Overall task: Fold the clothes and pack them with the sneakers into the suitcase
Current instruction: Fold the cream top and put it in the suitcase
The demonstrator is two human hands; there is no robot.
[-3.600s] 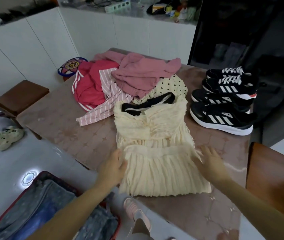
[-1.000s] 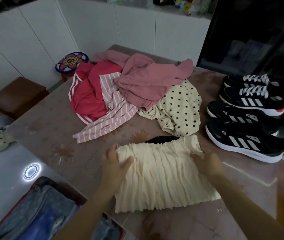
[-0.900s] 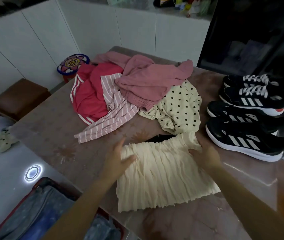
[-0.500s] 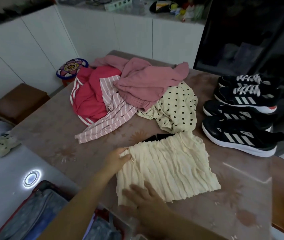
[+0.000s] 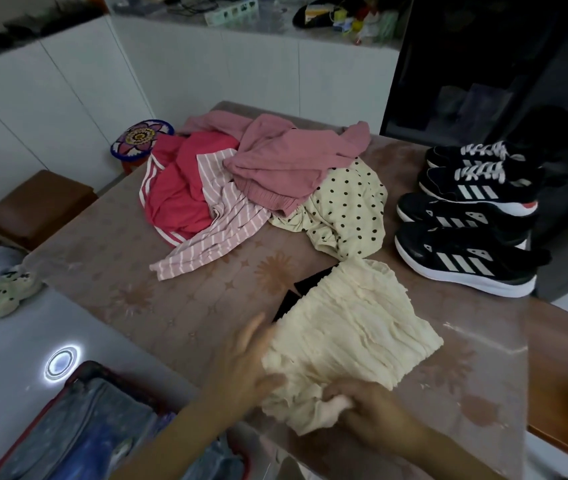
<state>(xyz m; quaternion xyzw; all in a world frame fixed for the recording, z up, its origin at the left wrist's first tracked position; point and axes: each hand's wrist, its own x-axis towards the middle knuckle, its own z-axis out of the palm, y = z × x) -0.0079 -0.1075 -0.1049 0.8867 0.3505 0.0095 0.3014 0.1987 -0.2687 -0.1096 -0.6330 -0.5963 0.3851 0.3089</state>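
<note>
The cream garment (image 5: 348,337), already folded into a compact slab, lies on the near right part of the worktop (image 5: 130,271). Its long axis runs on a diagonal from the near left corner toward the far right. Both hands are at its near left end. The left hand (image 5: 241,368) lies against the left edge with its fingers (image 5: 255,334) stretched out and the thumb on the cloth; it is blurred, so I cannot tell whether any fingers reach under the fold. The right hand (image 5: 376,417) is at the near corner, its fingers (image 5: 345,393) curled and pinching a bunched wad of the fabric.

What the next move likely turns on is the open suitcase (image 5: 85,427). It sits on the floor to the near left, below the worktop edge and beyond the end of the garment that the hands hold. The left hand is the nearer of the two to it. A lift would therefore carry the slab left and down, and the far right end, which no hand supports, could sag and come unfolded.

The unfolded clothes (image 5: 286,164) remain heaped at the far middle of the worktop. The sneakers (image 5: 462,268) stand in a row at the far right, well apart from both hands.
</note>
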